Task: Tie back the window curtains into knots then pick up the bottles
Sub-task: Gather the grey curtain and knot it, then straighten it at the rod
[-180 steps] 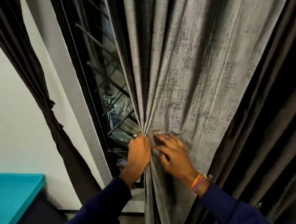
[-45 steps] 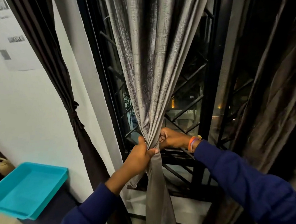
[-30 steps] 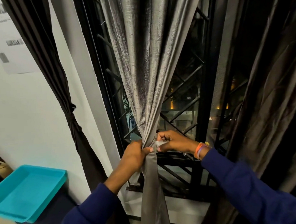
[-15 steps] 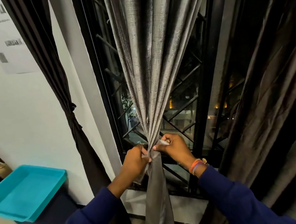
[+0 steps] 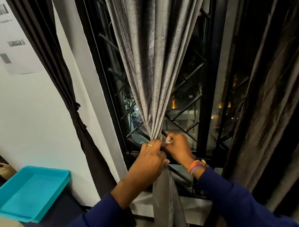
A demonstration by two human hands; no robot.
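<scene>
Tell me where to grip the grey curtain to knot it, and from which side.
Grip the grey curtain at its gathered neck, level with the window grille's lower bars, where the folds narrow into one bundle. Come from the room side, as the left hand and right hand do, one on each flank.

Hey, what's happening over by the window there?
A person in blue sleeves is gathering the grey curtain into a tight bunch in front of the barred window. The left hand grips the bunch from the front, and the right hand pinches the fabric just beside it. No knot shows in this curtain yet. The dark curtain to the left is already tied at its middle. A turquoise tray sits lower left. No bottles are in view.
</scene>
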